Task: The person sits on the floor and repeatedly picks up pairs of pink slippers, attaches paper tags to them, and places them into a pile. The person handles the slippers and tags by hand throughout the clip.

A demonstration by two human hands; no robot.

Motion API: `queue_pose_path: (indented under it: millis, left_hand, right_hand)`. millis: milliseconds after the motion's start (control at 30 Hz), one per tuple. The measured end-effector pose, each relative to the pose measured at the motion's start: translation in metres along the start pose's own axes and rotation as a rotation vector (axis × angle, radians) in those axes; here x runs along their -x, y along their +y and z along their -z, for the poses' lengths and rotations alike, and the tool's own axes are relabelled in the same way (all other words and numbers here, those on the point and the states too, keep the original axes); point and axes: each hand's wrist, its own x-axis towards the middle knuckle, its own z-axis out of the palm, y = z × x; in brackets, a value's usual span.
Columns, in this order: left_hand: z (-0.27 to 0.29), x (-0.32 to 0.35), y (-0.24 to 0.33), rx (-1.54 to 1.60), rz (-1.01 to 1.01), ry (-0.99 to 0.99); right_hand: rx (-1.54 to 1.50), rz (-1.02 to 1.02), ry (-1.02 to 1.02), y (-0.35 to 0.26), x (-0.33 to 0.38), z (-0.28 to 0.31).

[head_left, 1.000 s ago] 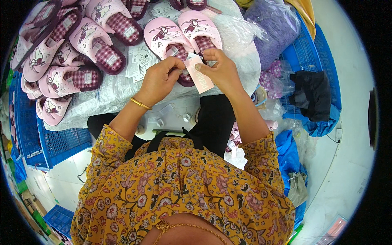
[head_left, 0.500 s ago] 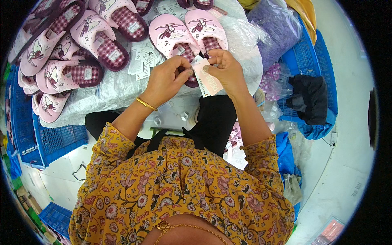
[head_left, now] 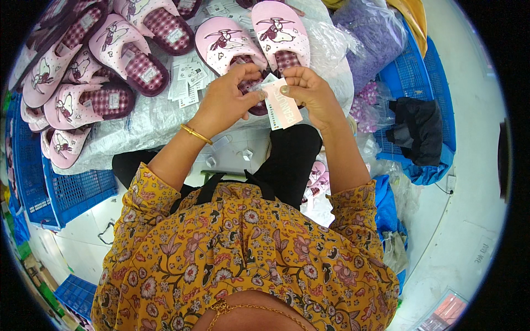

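A pink cardboard hang tag (head_left: 284, 103) is pinched in my right hand (head_left: 310, 95), thumb on its upper part. My left hand (head_left: 230, 98) is closed, thumb against fingers, at the tag's upper left edge; whatever lies between those fingertips is hidden. Just beyond my hands lie two pink slippers with checked insoles, a left one (head_left: 226, 44) and a right one (head_left: 280, 33), toes pointing away from me. My fingers cover part of their heel ends.
Several matching slippers (head_left: 130, 52) are heaped at the left of the plastic-covered table (head_left: 127, 135). Loose printed tags (head_left: 187, 80) lie beside them. Blue crates stand left (head_left: 83, 190) and right (head_left: 441, 94), the right one bearing a purple bundle (head_left: 371, 41) and dark cloth (head_left: 417, 132).
The right slipper has shifted away and apart from the left one. The tag has turned slightly more upright in my fingers, and my left hand has opened out a little at the lower fingers.
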Motion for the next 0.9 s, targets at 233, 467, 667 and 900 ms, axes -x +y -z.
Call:
queue_pose_path:
  millis: [233, 467, 667, 900]
  left_hand:
    - [-0.005, -0.006, 0.003, 0.132, 0.056, -0.057]
    - [-0.007, -0.007, -0.003, 0.221, 0.051, -0.06]
    - [-0.003, -0.01, -0.006, 0.225, 0.073, -0.112]
    - [0.0, -0.012, -0.008, 0.174, 0.062, -0.118]
  right_hand:
    - [-0.062, 0.0, -0.042, 0.0, 0.0, 0.004]
    - [-0.066, 0.021, -0.022, 0.0, 0.002, -0.001]
    - [-0.043, 0.025, -0.007, 0.007, -0.004, 0.001]
    - [-0.023, -0.009, 0.038, 0.003, -0.006, 0.0]
